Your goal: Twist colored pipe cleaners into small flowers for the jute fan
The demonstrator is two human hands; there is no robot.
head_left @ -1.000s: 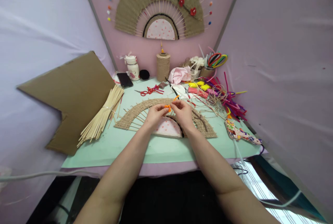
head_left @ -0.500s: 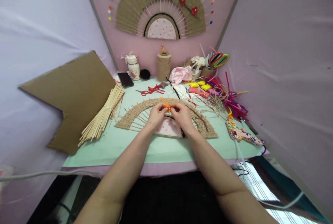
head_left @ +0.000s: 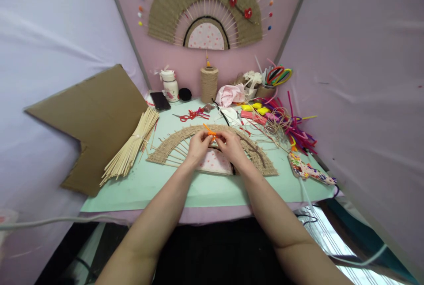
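Both hands meet over the middle of a fan-shaped piece (head_left: 168, 143) of woven twine and thin sticks lying on the table. Between my fingertips is a bent orange pipe cleaner (head_left: 209, 130), one end sticking up to the left. My left hand (head_left: 198, 144) pinches it from the left side. From the right, the thumb and fingers of my right hand (head_left: 231, 144) are closed on it too. Below the hands shows the fan's spotted pink-and-white half circle (head_left: 215, 163). A dark brown twig shape (head_left: 255, 149) runs along the fan's right part.
A bundle of thin sticks (head_left: 130, 147) and a cardboard sheet (head_left: 96, 121) are on the left. Red scissors (head_left: 184, 118), a twine spool (head_left: 209, 85) and a bottle (head_left: 169, 86) stand or lie behind. Coloured pipe cleaners (head_left: 298, 135) and a flowered-cloth glue gun (head_left: 309, 171) lie right.
The orange pipe cleaner has turned slightly between my fingers, its loose end shifting a little left. My hands stay in nearly the same place.
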